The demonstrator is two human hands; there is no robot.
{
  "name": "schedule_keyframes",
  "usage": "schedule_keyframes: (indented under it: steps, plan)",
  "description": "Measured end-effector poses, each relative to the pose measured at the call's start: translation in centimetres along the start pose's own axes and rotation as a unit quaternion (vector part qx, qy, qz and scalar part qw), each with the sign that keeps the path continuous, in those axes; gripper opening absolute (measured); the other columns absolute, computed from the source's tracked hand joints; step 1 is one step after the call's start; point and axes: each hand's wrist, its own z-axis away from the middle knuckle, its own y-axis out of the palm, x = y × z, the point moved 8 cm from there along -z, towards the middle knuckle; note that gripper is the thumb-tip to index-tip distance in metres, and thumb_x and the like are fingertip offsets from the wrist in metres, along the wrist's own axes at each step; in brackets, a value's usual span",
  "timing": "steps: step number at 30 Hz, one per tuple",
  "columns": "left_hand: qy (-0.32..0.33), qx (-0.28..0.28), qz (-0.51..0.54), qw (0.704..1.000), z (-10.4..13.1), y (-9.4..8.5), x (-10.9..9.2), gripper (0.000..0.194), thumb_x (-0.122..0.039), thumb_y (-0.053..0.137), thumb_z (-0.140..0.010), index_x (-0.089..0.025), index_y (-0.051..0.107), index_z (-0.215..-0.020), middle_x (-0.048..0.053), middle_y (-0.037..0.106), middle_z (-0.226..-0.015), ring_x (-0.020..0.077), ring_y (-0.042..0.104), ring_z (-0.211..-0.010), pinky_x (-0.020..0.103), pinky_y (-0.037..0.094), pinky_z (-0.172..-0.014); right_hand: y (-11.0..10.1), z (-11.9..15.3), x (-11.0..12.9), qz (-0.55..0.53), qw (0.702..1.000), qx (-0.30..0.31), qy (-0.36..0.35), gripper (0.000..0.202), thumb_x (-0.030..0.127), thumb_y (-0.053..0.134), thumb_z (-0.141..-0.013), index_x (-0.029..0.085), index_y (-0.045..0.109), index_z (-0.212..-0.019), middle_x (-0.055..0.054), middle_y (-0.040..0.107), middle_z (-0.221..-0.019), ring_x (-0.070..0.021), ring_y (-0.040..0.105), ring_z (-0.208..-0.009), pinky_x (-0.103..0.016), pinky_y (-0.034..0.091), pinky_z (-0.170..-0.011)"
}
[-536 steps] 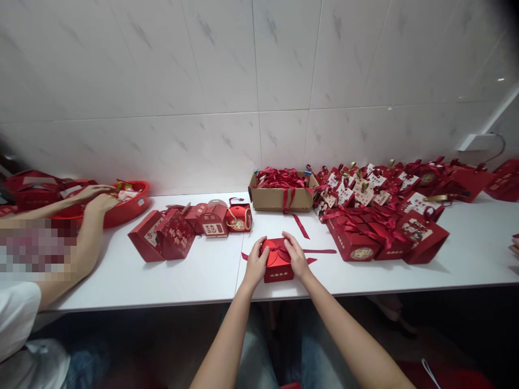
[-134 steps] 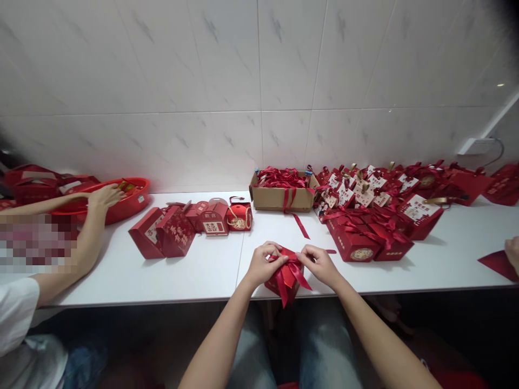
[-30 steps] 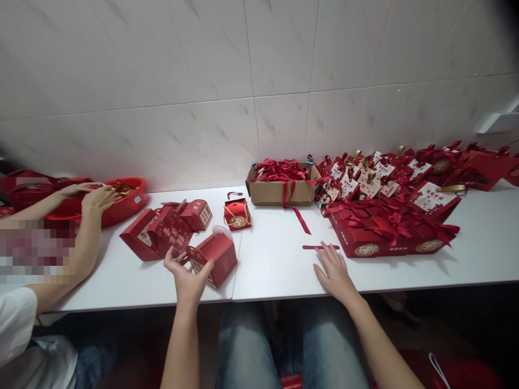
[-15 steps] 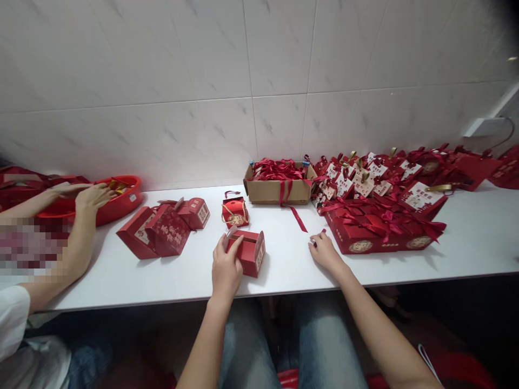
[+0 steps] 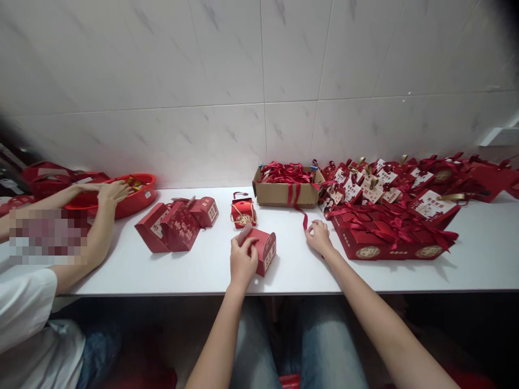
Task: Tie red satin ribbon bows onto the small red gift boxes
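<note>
My left hand [image 5: 243, 263] is closed on the near left side of a small red gift box [image 5: 266, 246], which sits on the white table with its rounded end flaps up. To the right, my right hand [image 5: 319, 237] pinches the loose end of a dark red ribbon [image 5: 305, 219]. That ribbon trails over the front of a cardboard box [image 5: 284, 199] heaped with more red ribbons. Behind the held box stands a smaller red box with a gold cord [image 5: 244, 215].
Several untied red boxes [image 5: 180, 229] stand left. Beyond them, a co-worker's hands [image 5: 113, 193] reach into a red plastic basin [image 5: 140, 204] of wrapped items. At right are ribbon-tied red boxes [image 5: 389, 237] and many tagged ones [image 5: 371, 183] along the tiled wall.
My right hand has moved forward and left to the ribbon's end and taken it between the fingers. My left hand stays on the gift box. The view has shifted slightly left.
</note>
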Motion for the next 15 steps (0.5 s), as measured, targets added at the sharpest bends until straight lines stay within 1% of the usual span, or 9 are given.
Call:
schedule_keyframes:
  steps: [2,3,4,6,8,9,10,12,15]
  plan:
    - [-0.001,-0.002,-0.004,1.0,0.0,0.1,0.0,0.026,-0.019,0.05,-0.079,-0.022,0.069,-0.096,0.008,0.045,-0.108,0.0224,0.053,-0.111,0.037,0.043,-0.1,-1.8,0.8,1.5,-0.149,0.987,-0.037,-0.046,0.012,0.023,0.05,-0.077,0.018,0.056,-0.068,-0.014,0.053,-0.124,-0.0263,0.046,-0.117,-0.039,0.035,-0.096]
    - [-0.005,-0.002,-0.009,1.0,0.0,0.1,-0.1,0.026,-0.02,0.051,-0.078,-0.023,0.07,-0.096,0.008,0.046,-0.107,0.0224,0.054,-0.11,0.036,0.045,-0.098,-2.7,1.2,2.0,-0.261,0.962,-0.051,-0.057,0.014,0.027,0.05,-0.076,0.019,0.055,-0.066,-0.012,0.057,-0.12,-0.025,0.049,-0.113,-0.038,0.037,-0.095]
    - [-0.012,-0.004,-0.019,1.0,0.0,0.0,-0.1,0.025,-0.022,0.052,-0.078,-0.023,0.071,-0.095,0.008,0.047,-0.105,0.0225,0.055,-0.108,0.035,0.047,-0.095,-3.6,1.4,2.3,-0.381,0.921,-0.057,-0.054,0.016,0.03,0.05,-0.077,0.02,0.054,-0.066,-0.011,0.062,-0.112,-0.0241,0.054,-0.106,-0.039,0.04,-0.092]
    - [-0.025,-0.002,-0.052,0.998,0.1,0.0,-0.2,0.025,-0.023,0.054,-0.077,-0.024,0.072,-0.093,0.008,0.048,-0.102,0.0229,0.058,-0.103,0.034,0.051,-0.087,-4.4,1.7,2.6,-0.572,0.819,-0.048,-0.003,0.018,0.037,0.053,-0.076,0.021,0.054,-0.068,-0.006,0.067,-0.09,-0.0222,0.06,-0.089,-0.039,0.046,-0.083]
    - [-0.031,0.004,-0.086,0.996,0.2,0.1,-0.5,0.025,-0.024,0.054,-0.076,-0.025,0.073,-0.093,0.008,0.048,-0.1,0.0232,0.06,-0.097,0.034,0.053,-0.08,-4.8,1.9,2.8,-0.667,0.742,-0.036,0.06,0.02,0.042,0.06,-0.073,0.023,0.053,-0.069,-0.001,0.063,-0.072,-0.0195,0.061,-0.075,-0.037,0.049,-0.076]
    - [-0.029,0.006,-0.097,0.995,0.3,0.2,-0.7,0.026,-0.025,0.054,-0.076,-0.025,0.073,-0.093,0.008,0.048,-0.099,0.0233,0.06,-0.095,0.034,0.053,-0.078,-5.0,2.0,3.0,-0.688,0.72,-0.031,0.082,0.023,0.044,0.063,-0.071,0.023,0.053,-0.069,0.0,0.06,-0.068,-0.0182,0.06,-0.071,-0.036,0.05,-0.073]
    - [-0.024,0.007,-0.102,0.995,0.4,0.2,-0.9,0.026,-0.025,0.054,-0.076,-0.025,0.073,-0.094,0.008,0.048,-0.098,0.0235,0.06,-0.095,0.034,0.053,-0.078,-5.2,2.2,3.3,-0.699,0.708,-0.023,0.095,0.026,0.047,0.065,-0.071,0.023,0.053,-0.069,0.001,0.059,-0.067,-0.0169,0.059,-0.069,-0.034,0.05,-0.07]
    - [-0.01,0.004,-0.1,0.995,0.7,0.3,-1.3,0.026,-0.025,0.053,-0.077,-0.025,0.073,-0.093,0.008,0.048,-0.099,0.0238,0.059,-0.096,0.034,0.053,-0.078,-5.7,2.8,4.2,-0.695,0.712,0.007,0.095,0.03,0.049,0.067,-0.07,0.021,0.057,-0.073,0.001,0.058,-0.067,-0.0149,0.057,-0.066,-0.031,0.049,-0.065]
    - [0.012,-0.006,-0.089,0.996,1.1,0.5,-1.7,0.026,-0.023,0.053,-0.078,-0.025,0.073,-0.094,0.008,0.048,-0.098,0.0232,0.059,-0.096,0.034,0.052,-0.078,-5.8,4.5,6.2,-0.633,0.767,0.087,0.062,0.03,0.04,0.074,-0.066,0.019,0.06,-0.082,0.0,0.061,-0.069,-0.012,0.056,-0.061,-0.025,0.043,-0.057]
